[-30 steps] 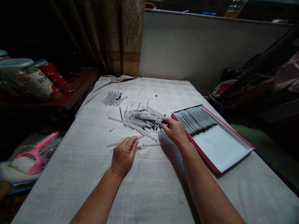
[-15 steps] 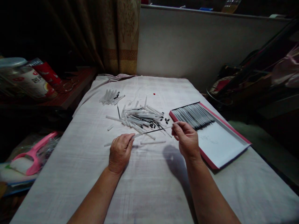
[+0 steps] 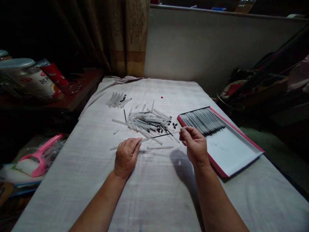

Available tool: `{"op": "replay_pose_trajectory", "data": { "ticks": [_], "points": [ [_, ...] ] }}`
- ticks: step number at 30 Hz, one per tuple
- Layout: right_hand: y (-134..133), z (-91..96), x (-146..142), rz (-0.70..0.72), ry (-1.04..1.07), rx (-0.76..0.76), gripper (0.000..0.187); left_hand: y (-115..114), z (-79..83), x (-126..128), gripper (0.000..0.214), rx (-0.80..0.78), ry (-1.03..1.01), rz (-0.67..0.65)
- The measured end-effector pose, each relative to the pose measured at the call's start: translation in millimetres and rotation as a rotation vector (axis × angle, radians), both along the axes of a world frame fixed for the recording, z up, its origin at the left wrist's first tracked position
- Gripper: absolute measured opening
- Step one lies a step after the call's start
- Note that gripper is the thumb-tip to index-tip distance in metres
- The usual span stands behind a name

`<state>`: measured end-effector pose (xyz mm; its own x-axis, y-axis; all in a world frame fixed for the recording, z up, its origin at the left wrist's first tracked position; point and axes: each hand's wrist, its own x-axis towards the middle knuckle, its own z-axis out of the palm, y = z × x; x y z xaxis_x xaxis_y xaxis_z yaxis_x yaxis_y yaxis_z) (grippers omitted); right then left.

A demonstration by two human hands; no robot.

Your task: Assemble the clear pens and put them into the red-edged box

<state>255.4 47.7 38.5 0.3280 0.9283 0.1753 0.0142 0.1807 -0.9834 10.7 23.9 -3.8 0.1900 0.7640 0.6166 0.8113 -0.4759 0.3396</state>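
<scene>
A heap of clear pen tubes and black refills lies in the middle of the cloth-covered table. My right hand is raised a little over the cloth and pinches the end of a thin black refill, which points left. My left hand rests on the cloth with fingers curled round a clear pen tube whose end meets the refill's tip. Another loose tube lies between my hands.
A red-edged tray with a row of finished pens sits to the right. A small bundle of pens lies at the back left. Jars stand on a side table at left; a pink tool lies below.
My right hand left the heap, lifting a black refill out, and now holds it level towards the tube in my left hand. The left hand has hardly moved.
</scene>
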Motion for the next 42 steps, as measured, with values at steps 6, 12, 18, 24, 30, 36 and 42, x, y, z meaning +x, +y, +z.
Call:
{"op": "replay_pose_trajectory", "data": {
  "ticks": [6,12,18,24,30,36,42],
  "points": [
    [-0.5,-3.1,-12.6,0.067,-0.026,-0.021,0.021,-1.5,2.2,1.5,0.021,0.005,0.029,-0.030],
    [-6.9,-12.3,-47.5,0.235,-0.243,0.036,0.016,-3.5,3.6,3.9,0.022,-0.015,0.033,-0.062],
    [-7.8,-15.4,-69.4,0.445,-0.474,0.162,0.038,-1.8,2.0,1.3,0.022,0.045,-0.016,0.000],
    [28.5,-20.5,-27.8,0.198,-0.777,-0.070,0.026,-1.8,6.2,0.0,0.021,0.136,-0.119,-0.014],
    [46.1,-21.2,-13.3,0.167,-1.192,-0.210,0.022,-3.9,13.1,0.0,0.024,0.197,-0.126,-0.020],
    [48.0,-14.8,-25.9,0.210,-1.439,-0.289,0.028,-3.2,11.4,-1.8,0.031,0.172,-0.114,0.009],
    [51.7,-11.8,-25.3,0.278,-1.540,-0.257,0.023,-2.7,7.3,-1.5,0.034,0.131,-0.088,-0.011]
  ]
}}
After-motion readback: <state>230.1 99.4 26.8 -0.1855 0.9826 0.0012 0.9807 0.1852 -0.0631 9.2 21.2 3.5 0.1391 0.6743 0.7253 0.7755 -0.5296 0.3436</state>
